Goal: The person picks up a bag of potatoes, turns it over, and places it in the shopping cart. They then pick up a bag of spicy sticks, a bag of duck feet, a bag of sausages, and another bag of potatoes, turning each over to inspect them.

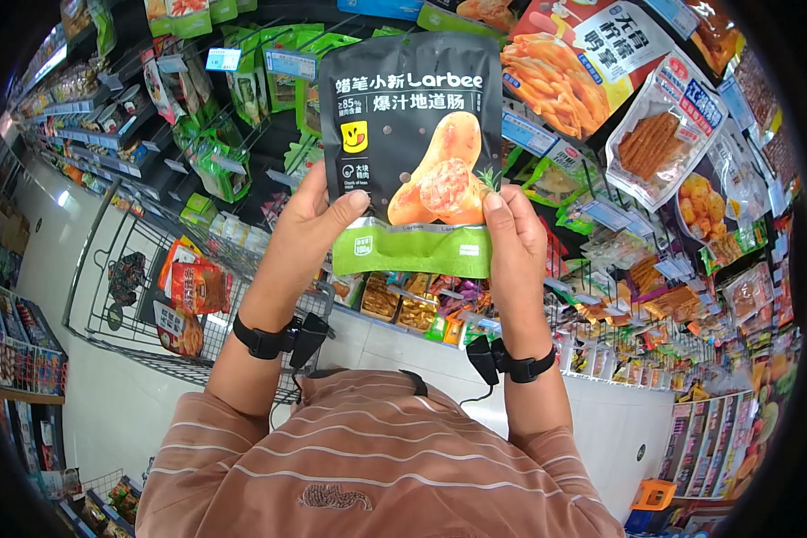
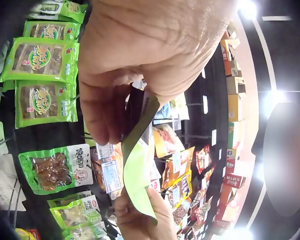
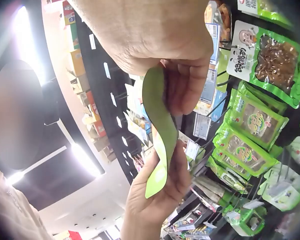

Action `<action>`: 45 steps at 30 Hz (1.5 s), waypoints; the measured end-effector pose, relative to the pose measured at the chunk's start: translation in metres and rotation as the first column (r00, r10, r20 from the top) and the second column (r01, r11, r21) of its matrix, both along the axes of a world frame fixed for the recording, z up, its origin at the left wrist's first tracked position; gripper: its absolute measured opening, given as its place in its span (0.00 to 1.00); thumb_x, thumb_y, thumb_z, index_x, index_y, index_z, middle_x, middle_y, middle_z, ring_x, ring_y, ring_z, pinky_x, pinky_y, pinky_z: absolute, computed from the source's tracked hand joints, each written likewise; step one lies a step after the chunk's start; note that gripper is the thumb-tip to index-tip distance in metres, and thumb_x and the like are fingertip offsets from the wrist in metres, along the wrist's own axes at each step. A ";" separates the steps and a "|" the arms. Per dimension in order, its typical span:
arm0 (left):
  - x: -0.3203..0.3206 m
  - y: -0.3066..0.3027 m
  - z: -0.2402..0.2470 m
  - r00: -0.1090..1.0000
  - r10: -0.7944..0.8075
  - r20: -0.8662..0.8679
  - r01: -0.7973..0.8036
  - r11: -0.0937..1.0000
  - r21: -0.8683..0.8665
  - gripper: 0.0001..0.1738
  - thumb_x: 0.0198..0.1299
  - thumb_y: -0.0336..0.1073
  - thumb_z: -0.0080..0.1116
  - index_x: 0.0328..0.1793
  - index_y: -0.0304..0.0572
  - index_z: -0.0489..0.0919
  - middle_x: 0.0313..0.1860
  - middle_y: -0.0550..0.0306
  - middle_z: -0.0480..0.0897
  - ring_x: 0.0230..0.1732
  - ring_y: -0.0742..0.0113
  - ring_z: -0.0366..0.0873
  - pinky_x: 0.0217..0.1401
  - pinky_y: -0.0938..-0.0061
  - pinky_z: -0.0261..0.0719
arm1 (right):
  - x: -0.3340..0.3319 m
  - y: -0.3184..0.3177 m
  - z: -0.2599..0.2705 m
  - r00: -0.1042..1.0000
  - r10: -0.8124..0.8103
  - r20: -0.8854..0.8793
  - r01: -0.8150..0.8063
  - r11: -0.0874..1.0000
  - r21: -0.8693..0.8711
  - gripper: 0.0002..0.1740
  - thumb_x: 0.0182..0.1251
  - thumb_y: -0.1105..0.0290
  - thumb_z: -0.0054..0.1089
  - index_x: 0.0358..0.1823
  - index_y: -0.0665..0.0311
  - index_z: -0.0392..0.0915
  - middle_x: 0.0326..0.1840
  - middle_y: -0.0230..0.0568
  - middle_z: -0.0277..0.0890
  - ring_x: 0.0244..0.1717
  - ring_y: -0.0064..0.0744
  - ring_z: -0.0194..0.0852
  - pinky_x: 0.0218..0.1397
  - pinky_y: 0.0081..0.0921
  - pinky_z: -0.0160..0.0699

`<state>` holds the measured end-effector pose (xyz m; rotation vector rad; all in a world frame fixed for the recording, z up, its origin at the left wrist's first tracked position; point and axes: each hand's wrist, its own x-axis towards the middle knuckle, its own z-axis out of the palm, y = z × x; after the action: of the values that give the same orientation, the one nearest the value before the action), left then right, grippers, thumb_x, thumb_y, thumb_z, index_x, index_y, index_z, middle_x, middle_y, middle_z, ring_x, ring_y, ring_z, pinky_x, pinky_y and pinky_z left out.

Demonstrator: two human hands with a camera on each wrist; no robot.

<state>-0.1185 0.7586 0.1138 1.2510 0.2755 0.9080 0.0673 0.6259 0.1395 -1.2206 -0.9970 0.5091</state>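
A black and green sausage pouch (image 1: 412, 152) is held upright in front of the chest, its printed face toward the head camera. My left hand (image 1: 318, 220) pinches its left edge, thumb on the front and fingers behind. On the opposite edge my right hand (image 1: 516, 235) pinches it the same way. From the left wrist, the pouch (image 2: 140, 165) shows edge-on between the left hand (image 2: 150, 50) above and the right hand (image 2: 145, 215) below. The right wrist view has the pouch's green bottom (image 3: 160, 115) hanging from the right hand (image 3: 155, 35), with the left hand (image 3: 157, 200) at its far side.
A wire shopping cart (image 1: 143, 332) stands at the left with a red snack bag (image 1: 197, 289) and other packets in it. Shelves of hanging snack packets (image 1: 655, 143) with price tags fill the front and right. An orange crate (image 1: 655, 494) sits at the lower right.
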 end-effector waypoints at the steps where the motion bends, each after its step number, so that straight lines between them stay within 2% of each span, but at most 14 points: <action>1: 0.000 0.001 0.003 1.000 -0.006 -0.005 0.006 1.000 -0.010 0.26 0.71 0.32 0.56 0.72 0.37 0.65 0.62 0.58 0.77 0.61 0.72 0.73 0.67 0.73 0.71 | 0.001 0.002 0.000 1.000 -0.001 0.010 0.000 1.000 0.018 0.12 0.81 0.65 0.48 0.50 0.66 0.76 0.39 0.25 0.76 0.38 0.09 0.67 0.42 0.13 0.69; 4: 0.003 0.008 0.007 0.998 -0.037 0.053 0.040 0.998 -0.047 0.25 0.71 0.32 0.56 0.72 0.35 0.66 0.61 0.58 0.79 0.57 0.74 0.77 0.62 0.74 0.77 | 0.001 0.006 0.006 1.000 0.005 0.022 -0.006 1.000 0.030 0.12 0.80 0.66 0.48 0.52 0.66 0.75 0.41 0.26 0.77 0.40 0.10 0.69 0.44 0.14 0.71; 11: 0.008 0.013 0.020 0.994 -0.065 0.084 0.070 0.995 -0.065 0.24 0.72 0.33 0.55 0.71 0.35 0.67 0.61 0.57 0.79 0.57 0.73 0.78 0.61 0.74 0.78 | 0.008 0.009 0.025 0.979 -0.027 0.201 0.024 1.000 0.018 0.12 0.80 0.68 0.47 0.53 0.68 0.74 0.43 0.28 0.77 0.42 0.12 0.69 0.45 0.15 0.71; 16: 0.014 0.024 0.027 0.972 -0.154 0.178 0.175 0.979 -0.110 0.23 0.72 0.33 0.57 0.70 0.37 0.68 0.60 0.55 0.79 0.56 0.71 0.79 0.58 0.72 0.81 | 0.016 0.017 0.036 0.948 -0.039 0.315 0.032 0.999 0.027 0.12 0.79 0.67 0.46 0.53 0.69 0.72 0.39 0.28 0.73 0.40 0.14 0.66 0.44 0.17 0.69; 24: 0.015 0.037 0.054 0.972 -0.136 0.194 0.154 0.985 -0.083 0.26 0.68 0.32 0.61 0.70 0.37 0.68 0.60 0.54 0.79 0.58 0.69 0.80 0.60 0.70 0.82 | 0.017 0.022 0.065 0.887 -0.005 0.462 0.040 0.997 -0.065 0.13 0.76 0.67 0.46 0.53 0.70 0.69 0.31 0.31 0.69 0.36 0.16 0.64 0.41 0.20 0.69; 27: 0.020 0.045 0.055 0.970 -0.126 0.207 0.138 0.989 -0.047 0.26 0.68 0.32 0.61 0.69 0.37 0.68 0.60 0.54 0.80 0.58 0.69 0.79 0.60 0.70 0.82 | 0.020 0.031 0.070 0.899 0.039 0.436 -0.031 0.999 -0.025 0.12 0.76 0.67 0.46 0.51 0.69 0.68 0.30 0.30 0.68 0.35 0.17 0.63 0.40 0.21 0.68; 30: 0.020 0.050 0.054 0.969 -0.124 0.214 0.131 0.991 -0.016 0.25 0.69 0.31 0.59 0.69 0.35 0.68 0.60 0.53 0.80 0.57 0.68 0.80 0.60 0.70 0.81 | 0.020 0.031 0.082 0.852 0.037 0.523 0.019 0.995 -0.102 0.11 0.76 0.68 0.46 0.51 0.68 0.68 0.32 0.31 0.66 0.36 0.17 0.62 0.40 0.22 0.68; 33: 0.021 0.059 0.057 0.969 -0.123 0.214 0.129 0.991 -0.015 0.24 0.70 0.31 0.56 0.70 0.32 0.67 0.61 0.52 0.80 0.58 0.67 0.80 0.60 0.69 0.82 | 0.030 0.036 0.080 0.833 0.076 0.548 0.003 0.990 -0.141 0.14 0.77 0.66 0.49 0.55 0.67 0.68 0.39 0.25 0.65 0.41 0.13 0.59 0.46 0.16 0.65; 34: 0.023 0.060 0.057 0.970 -0.121 0.210 0.128 0.992 -0.020 0.24 0.70 0.31 0.55 0.70 0.32 0.67 0.61 0.52 0.80 0.58 0.66 0.80 0.60 0.69 0.82 | 0.035 0.041 0.080 0.767 0.055 0.639 -0.024 0.998 -0.058 0.12 0.74 0.68 0.49 0.52 0.68 0.68 0.36 0.31 0.63 0.39 0.17 0.58 0.42 0.22 0.67; 37: 0.019 0.066 0.057 0.971 -0.123 0.207 0.133 0.991 -0.036 0.22 0.70 0.30 0.55 0.69 0.34 0.69 0.60 0.55 0.80 0.57 0.69 0.79 0.60 0.71 0.79 | 0.026 0.038 0.095 0.837 0.130 0.532 -0.043 0.984 -0.172 0.13 0.76 0.67 0.52 0.53 0.69 0.68 0.33 0.30 0.67 0.36 0.15 0.61 0.38 0.20 0.67; 38: 0.018 0.068 0.056 0.971 -0.115 0.210 0.127 0.991 -0.042 0.22 0.70 0.30 0.55 0.69 0.35 0.69 0.60 0.55 0.80 0.57 0.69 0.79 0.60 0.71 0.80 | 0.026 0.038 0.099 0.819 0.128 0.560 -0.041 0.985 -0.166 0.14 0.77 0.66 0.52 0.55 0.70 0.68 0.32 0.30 0.71 0.35 0.15 0.66 0.38 0.19 0.70; 41: 0.016 0.073 0.060 0.967 -0.093 0.237 0.107 0.993 -0.043 0.22 0.70 0.31 0.57 0.68 0.35 0.69 0.59 0.55 0.80 0.56 0.69 0.80 0.59 0.71 0.81 | 0.028 0.037 0.121 0.897 0.185 0.400 -0.102 0.970 -0.220 0.15 0.77 0.67 0.51 0.56 0.71 0.68 0.37 0.35 0.77 0.37 0.18 0.72 0.41 0.21 0.75; 42: 0.015 0.074 0.062 0.965 -0.088 0.249 0.101 0.994 -0.041 0.22 0.70 0.31 0.57 0.68 0.35 0.70 0.58 0.56 0.80 0.56 0.69 0.80 0.58 0.71 0.81 | 0.031 0.039 0.127 0.905 0.170 0.391 -0.109 0.979 -0.172 0.17 0.77 0.67 0.50 0.59 0.71 0.67 0.46 0.42 0.80 0.41 0.23 0.78 0.44 0.24 0.79; 45: 0.012 0.080 0.067 0.961 -0.095 0.259 0.099 0.995 -0.001 0.22 0.70 0.31 0.58 0.68 0.35 0.70 0.58 0.56 0.81 0.56 0.69 0.80 0.58 0.71 0.81 | 0.044 0.047 0.161 0.896 0.113 0.430 -0.054 0.988 -0.146 0.19 0.77 0.67 0.50 0.62 0.70 0.67 0.54 0.47 0.78 0.46 0.26 0.79 0.47 0.24 0.80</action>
<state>-0.1066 0.8388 0.1806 1.1088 0.0126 0.9709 0.1118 0.6730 0.3004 -1.4512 -1.4216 0.3758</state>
